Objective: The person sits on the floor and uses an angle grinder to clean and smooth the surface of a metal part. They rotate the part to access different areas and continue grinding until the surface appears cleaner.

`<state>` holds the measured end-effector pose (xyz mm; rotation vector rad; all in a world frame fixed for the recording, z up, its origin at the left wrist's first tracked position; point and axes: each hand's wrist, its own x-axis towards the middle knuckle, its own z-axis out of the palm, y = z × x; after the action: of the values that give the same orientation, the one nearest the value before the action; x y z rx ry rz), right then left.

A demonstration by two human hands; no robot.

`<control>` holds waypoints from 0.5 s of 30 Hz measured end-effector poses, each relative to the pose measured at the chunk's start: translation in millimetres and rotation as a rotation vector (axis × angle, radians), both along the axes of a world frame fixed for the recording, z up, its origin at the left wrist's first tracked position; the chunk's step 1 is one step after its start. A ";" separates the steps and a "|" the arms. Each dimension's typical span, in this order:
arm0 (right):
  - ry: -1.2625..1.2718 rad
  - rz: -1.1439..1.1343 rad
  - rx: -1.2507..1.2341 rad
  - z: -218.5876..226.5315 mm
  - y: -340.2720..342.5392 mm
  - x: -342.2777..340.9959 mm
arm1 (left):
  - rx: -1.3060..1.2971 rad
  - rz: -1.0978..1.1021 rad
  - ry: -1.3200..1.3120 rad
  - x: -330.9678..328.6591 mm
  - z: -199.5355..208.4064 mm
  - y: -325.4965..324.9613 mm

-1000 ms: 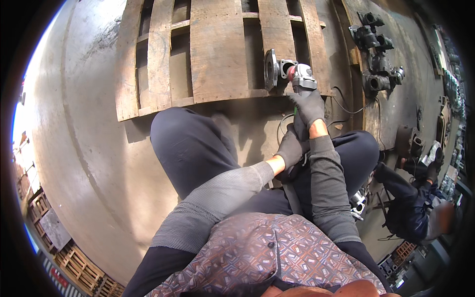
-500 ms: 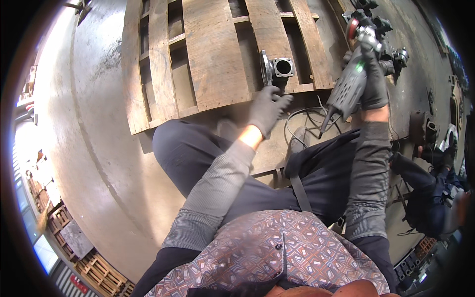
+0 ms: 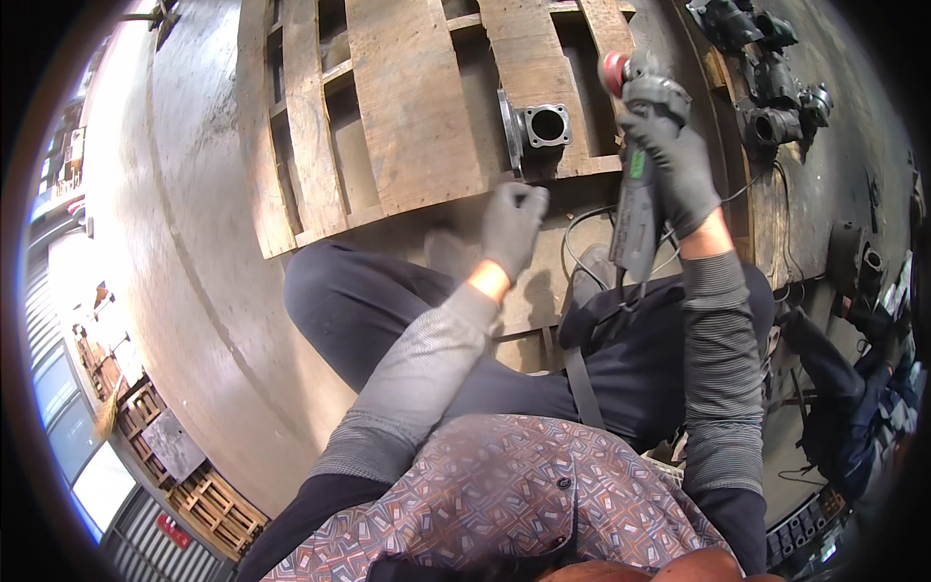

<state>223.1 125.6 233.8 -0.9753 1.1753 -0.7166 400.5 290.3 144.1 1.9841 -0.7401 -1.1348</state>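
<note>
My right hand (image 3: 679, 179), in a dark grey glove, is wrapped round the body of an angle grinder (image 3: 637, 218). The grinder's head points away from me, with a reddish disc (image 3: 614, 74) at its far left end. On the pallet's near edge stands a metal pipe fitting (image 3: 549, 126) with a square flange, a round bore and a larger flange (image 3: 510, 136) seen edge-on at its left. My left hand (image 3: 514, 225), also gloved, is just below that larger flange with fingers curled in. Whether it grips the flange's lower edge is hard to see.
The wooden pallet (image 3: 402, 97) lies ahead of me, with gaps between its slats. Several dark metal castings (image 3: 773, 82) are gathered at the far right. A cable (image 3: 574, 254) loops on the floor by my foot. Another person (image 3: 839, 388) is at the right.
My right hand has brought the grinder left and nearer, away from the castings and toward the fitting. My left hand's fingers have curled in from a more spread pose.
</note>
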 end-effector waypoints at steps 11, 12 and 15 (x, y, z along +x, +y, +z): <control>0.178 -0.062 0.175 -56.9 44.9 25.1 | 0.041 -0.321 0.157 -80.0 46.7 29.2; 0.164 -0.067 0.195 -55.6 45.2 25.0 | -0.014 -0.307 0.111 -80.5 46.3 32.0; 0.174 -0.053 0.193 -55.9 48.0 21.3 | 0.060 -0.377 0.215 -79.5 43.1 38.3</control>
<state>244.4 173.6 177.9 -0.8595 1.3995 -0.5559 321.1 328.6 187.2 1.7757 -1.0009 -1.5791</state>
